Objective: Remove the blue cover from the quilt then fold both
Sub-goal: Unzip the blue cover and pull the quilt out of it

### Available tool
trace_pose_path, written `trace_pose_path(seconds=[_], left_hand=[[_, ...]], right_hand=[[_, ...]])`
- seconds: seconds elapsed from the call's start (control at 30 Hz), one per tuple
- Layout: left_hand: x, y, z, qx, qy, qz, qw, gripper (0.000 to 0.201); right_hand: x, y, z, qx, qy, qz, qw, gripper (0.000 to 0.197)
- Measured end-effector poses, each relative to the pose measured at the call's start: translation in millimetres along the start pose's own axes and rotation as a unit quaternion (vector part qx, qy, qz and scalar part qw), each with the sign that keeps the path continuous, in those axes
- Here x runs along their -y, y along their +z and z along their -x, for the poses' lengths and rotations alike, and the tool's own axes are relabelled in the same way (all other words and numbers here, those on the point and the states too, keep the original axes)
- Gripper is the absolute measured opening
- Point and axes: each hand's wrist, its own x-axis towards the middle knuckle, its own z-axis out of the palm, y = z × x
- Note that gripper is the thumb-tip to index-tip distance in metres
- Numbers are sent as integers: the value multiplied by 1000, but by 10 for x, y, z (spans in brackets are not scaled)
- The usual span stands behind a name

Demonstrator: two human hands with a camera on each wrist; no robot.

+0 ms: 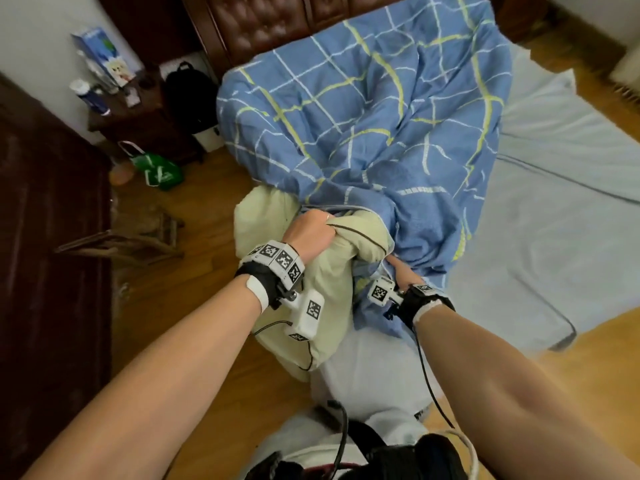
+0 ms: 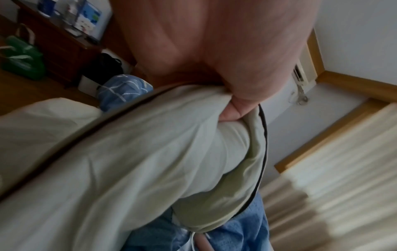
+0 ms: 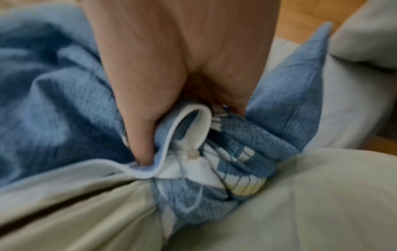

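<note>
The blue cover [image 1: 374,116], checked with white and yellow lines, lies bunched across the bed. A pale green quilt [image 1: 332,271] with dark piping bulges out of its near opening. My left hand [image 1: 310,232] grips a fold of the quilt [image 2: 150,161], thumb curled over the piped edge. My right hand [image 1: 403,271] pinches the bunched hem of the cover [image 3: 214,152] beside the quilt [image 3: 311,195]; its fingers are buried in the fabric.
A grey sheet [image 1: 561,209] covers the mattress at right. A dark padded headboard [image 1: 263,22] stands behind. A nightstand [image 1: 138,116] with bottles, a black bag [image 1: 190,91] and a green bag [image 1: 159,168] stand at left on the wooden floor [image 1: 194,299].
</note>
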Motion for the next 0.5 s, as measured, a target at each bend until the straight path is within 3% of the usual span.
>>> trace_pose_path(seconds=[0.1, 0.2, 0.3, 0.37, 0.43, 0.5], left_hand=[[166, -123, -12, -58, -50, 0, 997, 18], [312, -127, 21, -119, -98, -108, 982, 33], [63, 173, 22, -89, 20, -264, 960, 70], [-237, 502, -65, -48, 105, -343, 932, 84], [-566, 787, -174, -53, 142, -389, 909, 83], [-850, 978, -253, -65, 162, -400, 900, 65]], right_hand=[[242, -11, 36, -19, -29, -7, 999, 60], [421, -235, 75, -75, -65, -25, 995, 51], [574, -537, 213, -60, -166, -31, 984, 17], [632, -737, 256, -40, -192, -7, 981, 21], [663, -925, 295, -29, -169, 15, 985, 28], [615, -1103, 265, -26, -172, 26, 984, 33]])
